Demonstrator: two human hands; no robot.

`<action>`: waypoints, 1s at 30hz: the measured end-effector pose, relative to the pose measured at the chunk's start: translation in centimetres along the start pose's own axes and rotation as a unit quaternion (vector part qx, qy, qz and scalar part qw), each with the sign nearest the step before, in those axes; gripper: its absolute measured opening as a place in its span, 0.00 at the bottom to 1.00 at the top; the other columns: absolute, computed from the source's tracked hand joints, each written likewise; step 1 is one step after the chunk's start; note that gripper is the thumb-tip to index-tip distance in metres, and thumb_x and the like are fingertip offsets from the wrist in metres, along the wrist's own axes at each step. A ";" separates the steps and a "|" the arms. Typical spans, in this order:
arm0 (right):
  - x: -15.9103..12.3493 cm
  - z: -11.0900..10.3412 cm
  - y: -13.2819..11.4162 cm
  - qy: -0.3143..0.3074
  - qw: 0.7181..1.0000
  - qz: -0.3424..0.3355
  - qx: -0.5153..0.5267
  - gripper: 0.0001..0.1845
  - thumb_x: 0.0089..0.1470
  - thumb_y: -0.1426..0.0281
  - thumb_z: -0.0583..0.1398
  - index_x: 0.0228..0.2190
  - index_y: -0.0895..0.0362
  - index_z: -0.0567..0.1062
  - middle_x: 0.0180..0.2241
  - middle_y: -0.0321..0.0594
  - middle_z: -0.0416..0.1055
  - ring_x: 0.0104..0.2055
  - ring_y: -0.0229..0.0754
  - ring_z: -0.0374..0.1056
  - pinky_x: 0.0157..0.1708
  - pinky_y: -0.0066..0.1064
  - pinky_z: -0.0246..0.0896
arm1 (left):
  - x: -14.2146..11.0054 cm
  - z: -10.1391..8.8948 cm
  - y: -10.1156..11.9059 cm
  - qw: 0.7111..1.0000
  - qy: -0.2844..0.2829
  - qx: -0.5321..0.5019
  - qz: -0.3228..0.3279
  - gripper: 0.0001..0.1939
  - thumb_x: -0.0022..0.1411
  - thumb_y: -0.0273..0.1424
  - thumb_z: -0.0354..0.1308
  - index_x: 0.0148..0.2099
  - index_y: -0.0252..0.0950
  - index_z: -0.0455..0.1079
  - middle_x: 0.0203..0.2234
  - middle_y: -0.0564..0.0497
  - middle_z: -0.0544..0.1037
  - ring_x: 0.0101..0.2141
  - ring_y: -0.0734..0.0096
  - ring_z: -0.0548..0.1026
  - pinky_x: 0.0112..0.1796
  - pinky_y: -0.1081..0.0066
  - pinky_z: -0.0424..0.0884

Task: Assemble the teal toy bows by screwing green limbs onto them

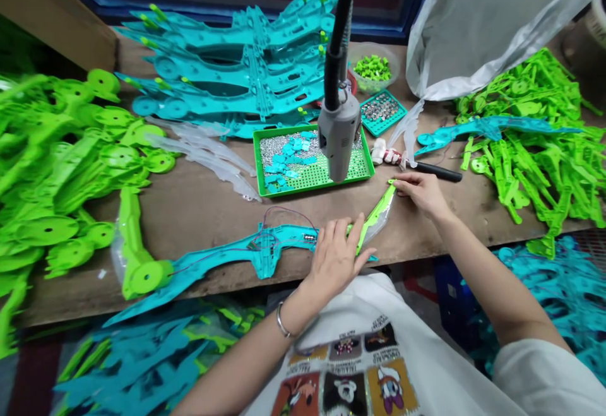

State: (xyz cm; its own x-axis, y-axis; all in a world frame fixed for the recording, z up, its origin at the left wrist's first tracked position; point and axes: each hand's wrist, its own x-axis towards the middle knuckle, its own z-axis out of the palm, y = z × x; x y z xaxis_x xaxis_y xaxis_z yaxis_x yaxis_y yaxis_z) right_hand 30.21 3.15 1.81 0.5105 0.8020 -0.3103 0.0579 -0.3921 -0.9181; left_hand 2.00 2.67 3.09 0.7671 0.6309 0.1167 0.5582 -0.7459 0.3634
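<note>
A blue plastic toy bow body [213,258] lies along the table's front edge, with thin wires and small electronic parts in its middle. At its left end sits a green limb piece [135,239] with a round hub and a clear plastic strip. Flat over the body's right end rests my left hand [337,252], fingers stretched out, hiding the joint underneath. A second green limb [379,214], edged by a clear strip, angles up to the right from there. My right hand [421,192] pinches its far tip between thumb and fingers.
A grey electric screwdriver [338,141] hangs over a green tray [312,184] of screws and blue pieces. Behind are stacked blue bow bodies [255,56], a bowl [374,84] and a small tray [384,127]. Green parts heap at left [61,170] and right [534,163]. A black-handled hammer [435,171] lies nearby.
</note>
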 end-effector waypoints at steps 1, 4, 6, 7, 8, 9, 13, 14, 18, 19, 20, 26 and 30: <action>0.1 0.0 -0.1 -0.003 1.000 0.002 -0.001 0.23 0.39 0.57 0.76 0.36 0.58 0.85 0.33 0.41 0.82 0.31 0.38 0.75 0.33 0.31 0.77 | 0.1 -0.1 0.0 1.000 0.000 -0.007 -0.001 0.34 0.71 0.46 0.54 0.71 0.34 0.58 0.52 0.36 0.72 0.50 0.49 0.68 0.48 0.55 0.66; 0.3 -0.1 -0.3 -0.011 1.000 0.008 -0.013 0.24 0.37 0.56 0.76 0.35 0.58 0.85 0.32 0.41 0.82 0.29 0.36 0.74 0.32 0.29 0.77 | 0.2 -0.2 0.0 1.000 -0.001 -0.017 -0.008 0.27 0.73 0.39 0.52 0.70 0.39 0.62 0.52 0.38 0.71 0.49 0.51 0.67 0.48 0.55 0.66; 0.4 -0.2 -0.4 -0.018 0.999 0.010 -0.024 0.24 0.36 0.56 0.77 0.34 0.58 0.86 0.32 0.40 0.82 0.28 0.35 0.72 0.31 0.29 0.76 | 0.3 -0.2 0.0 1.000 -0.009 -0.015 -0.011 0.26 0.73 0.38 0.53 0.69 0.41 0.62 0.52 0.39 0.71 0.50 0.51 0.67 0.48 0.56 0.66; 0.5 -0.2 -0.5 -0.021 0.999 0.010 -0.030 0.24 0.35 0.56 0.77 0.33 0.58 0.86 0.31 0.40 0.81 0.28 0.35 0.72 0.30 0.29 0.76 | 0.3 -0.1 0.0 1.000 -0.013 -0.012 -0.010 0.27 0.72 0.40 0.53 0.70 0.41 0.62 0.52 0.39 0.71 0.50 0.51 0.67 0.47 0.56 0.66; 0.6 -0.2 -0.6 -0.024 0.999 0.010 -0.034 0.24 0.35 0.55 0.77 0.32 0.58 0.86 0.30 0.40 0.81 0.27 0.35 0.71 0.30 0.28 0.75 | 0.4 0.0 0.0 1.000 -0.017 -0.006 -0.009 0.28 0.72 0.41 0.54 0.70 0.41 0.61 0.52 0.39 0.71 0.49 0.51 0.67 0.47 0.56 0.66; 0.7 -0.2 -0.6 -0.025 0.999 0.011 -0.038 0.24 0.35 0.55 0.77 0.32 0.58 0.85 0.30 0.40 0.81 0.27 0.35 0.71 0.29 0.28 0.74 | 0.4 0.1 0.0 1.000 -0.020 0.002 -0.006 0.29 0.72 0.42 0.55 0.71 0.42 0.60 0.52 0.40 0.71 0.49 0.52 0.67 0.47 0.56 0.66; 0.9 -0.2 -0.7 -0.016 0.999 0.019 -0.043 0.21 0.36 0.57 0.77 0.30 0.58 0.84 0.27 0.37 0.79 0.26 0.34 0.70 0.27 0.25 0.71 | 0.4 0.5 0.0 0.999 -0.037 0.035 0.001 0.30 0.73 0.42 0.52 0.72 0.42 0.57 0.50 0.41 0.72 0.48 0.53 0.67 0.46 0.57 0.67; 0.8 -0.2 -0.7 -0.013 0.999 0.023 -0.036 0.21 0.36 0.58 0.77 0.29 0.58 0.84 0.26 0.37 0.78 0.27 0.34 0.70 0.27 0.24 0.71 | 0.4 0.5 0.0 0.998 -0.043 0.039 0.000 0.30 0.73 0.43 0.51 0.72 0.42 0.57 0.50 0.41 0.71 0.48 0.52 0.67 0.46 0.57 0.67; 0.0 0.0 -1.0 -0.011 0.995 0.066 0.074 0.21 0.33 0.62 0.79 0.28 0.58 0.81 0.28 0.36 0.78 0.29 0.35 0.73 0.32 0.26 0.74 | 0.2 0.5 -0.2 0.998 -0.055 0.042 0.006 0.30 0.73 0.43 0.50 0.74 0.43 0.55 0.51 0.41 0.71 0.49 0.52 0.66 0.48 0.57 0.67; -0.4 0.2 -1.0 -0.013 0.990 0.080 0.115 0.21 0.33 0.63 0.79 0.29 0.57 0.80 0.29 0.36 0.79 0.30 0.36 0.74 0.34 0.26 0.75 | 0.1 0.6 -0.2 0.998 -0.055 0.041 0.009 0.31 0.73 0.42 0.50 0.74 0.43 0.54 0.51 0.41 0.70 0.49 0.52 0.66 0.48 0.57 0.67; -0.9 0.4 -1.1 -0.019 0.983 0.095 0.154 0.21 0.33 0.65 0.79 0.29 0.57 0.80 0.30 0.36 0.79 0.31 0.36 0.75 0.36 0.27 0.76 | 0.1 0.6 -0.2 0.998 -0.054 0.040 0.010 0.31 0.74 0.42 0.50 0.74 0.43 0.54 0.51 0.41 0.70 0.50 0.52 0.66 0.49 0.57 0.67; -3.7 2.0 -0.5 -0.087 0.951 0.193 0.225 0.20 0.38 0.62 0.78 0.29 0.57 0.79 0.32 0.40 0.82 0.33 0.39 0.77 0.36 0.30 0.77 | 0.0 0.5 -0.2 0.997 -0.056 0.041 0.021 0.31 0.74 0.41 0.49 0.75 0.41 0.52 0.51 0.40 0.70 0.50 0.52 0.66 0.49 0.57 0.67; -4.4 2.8 -0.1 -0.045 0.962 0.143 0.230 0.22 0.34 0.60 0.79 0.26 0.57 0.77 0.27 0.37 0.80 0.28 0.38 0.75 0.32 0.29 0.76 | 0.0 0.5 -0.3 0.998 -0.059 0.033 0.017 0.31 0.74 0.42 0.50 0.74 0.42 0.53 0.52 0.39 0.69 0.51 0.51 0.65 0.49 0.57 0.67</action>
State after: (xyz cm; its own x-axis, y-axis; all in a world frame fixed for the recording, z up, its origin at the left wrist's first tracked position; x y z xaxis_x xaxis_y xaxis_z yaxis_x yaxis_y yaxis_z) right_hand 25.52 0.95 2.59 0.3723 0.7345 -0.5674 -0.4696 -0.3782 -0.7978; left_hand 2.03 2.81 2.54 0.8155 0.5786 0.0170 0.5481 -0.7814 0.2983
